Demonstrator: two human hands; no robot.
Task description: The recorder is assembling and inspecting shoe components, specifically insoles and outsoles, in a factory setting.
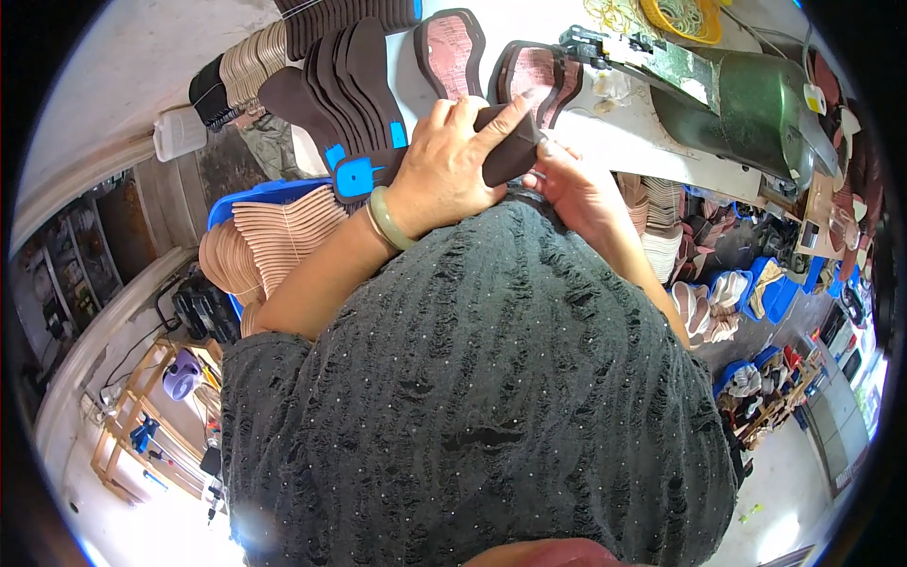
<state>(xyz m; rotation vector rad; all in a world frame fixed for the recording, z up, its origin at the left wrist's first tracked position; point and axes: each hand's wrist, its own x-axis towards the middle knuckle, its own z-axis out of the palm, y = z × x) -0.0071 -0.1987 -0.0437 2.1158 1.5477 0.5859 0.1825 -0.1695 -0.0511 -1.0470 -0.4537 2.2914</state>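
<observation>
A dark brown shoe insole [511, 156] lies crosswise at the near edge of the white table. My left hand [447, 159], with a pale green bangle at the wrist, grips it from above, fingers stretched over it. My right hand [571, 185] pinches its right end between thumb and fingers. Left of my left hand, a dark heel end with a blue patch [355, 177] shows; it looks like part of the same insole. Just beyond are a fanned row of dark insoles [351, 80] and two groups of insoles with pinkish faces, one group [451, 52] left of the other [535, 71].
A green machine [732, 113] with a metal arm stands at the right of the white table [652, 151]. A yellow basket [684, 19] sits behind it. Beside my left arm, a blue crate [219, 210] holds stacked beige insoles [283, 236]. Blue bins [777, 288] stand at the right.
</observation>
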